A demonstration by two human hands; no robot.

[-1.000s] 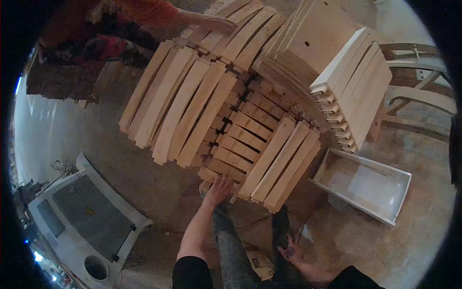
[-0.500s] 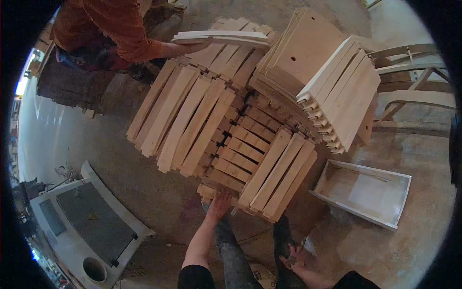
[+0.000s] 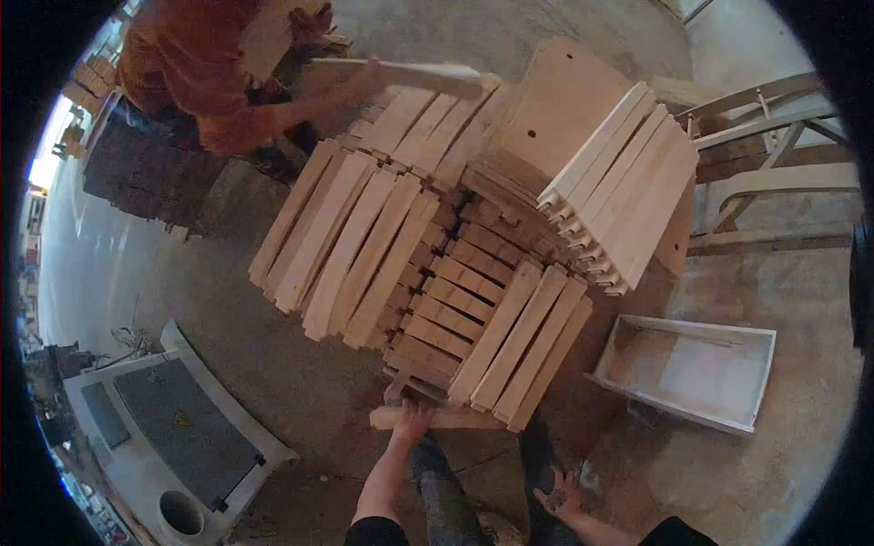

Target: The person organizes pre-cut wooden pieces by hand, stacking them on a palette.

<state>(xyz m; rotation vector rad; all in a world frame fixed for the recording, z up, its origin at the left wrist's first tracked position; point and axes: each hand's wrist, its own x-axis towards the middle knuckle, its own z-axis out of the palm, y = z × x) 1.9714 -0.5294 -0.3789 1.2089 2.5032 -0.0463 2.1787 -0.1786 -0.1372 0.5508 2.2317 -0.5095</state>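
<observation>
My left hand (image 3: 416, 420) grips a pale wooden slat (image 3: 469, 419) at the near edge of the stack, close to the slat's left end. The slat's right part runs beside the ends of several curved slats (image 3: 523, 341) lying on top. Behind it lie crosswise slats (image 3: 446, 314) of the same stack. My right hand (image 3: 563, 496) rests by my right leg, fingers spread, with nothing in it.
Another slat pile (image 3: 341, 241) stands at left. A person in an orange top (image 3: 196, 64) handles a board (image 3: 401, 75) beyond it. Upright boards (image 3: 628, 182), drilled panels (image 3: 574, 100), and a curved wooden frame (image 3: 774, 182) stand right. A shallow box (image 3: 692, 369) and grey machine (image 3: 182, 419) flank me.
My left hand has drawn the slat away from the stack toward me. The other person's board has shifted left. My right hand stays near my leg.
</observation>
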